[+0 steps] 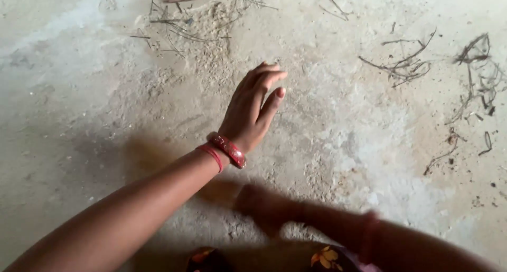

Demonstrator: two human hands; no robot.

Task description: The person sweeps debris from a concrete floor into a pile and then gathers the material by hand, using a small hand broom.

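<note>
Left hand (252, 109) hung open over the bare concrete floor (79, 119), fingers straight and together, holding nothing; two red bangles (224, 151) sat at the wrist. Right hand (261, 206) was low, blurred in shadow; grip unreadable. Sand (211, 55) lay just beyond the left fingertips. Twigs (404, 66) were scattered well apart at the top and right edges. Open floor lay left.

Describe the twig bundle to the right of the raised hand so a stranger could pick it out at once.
Start from the dusty concrete floor and find the raised left hand with its red bangles. Look to its upper right for the twig bundle, a flat tangle of thin dark stems. Unlike the curlier twig cluster near the right edge, it sends one long stem toward the upper right.
</note>
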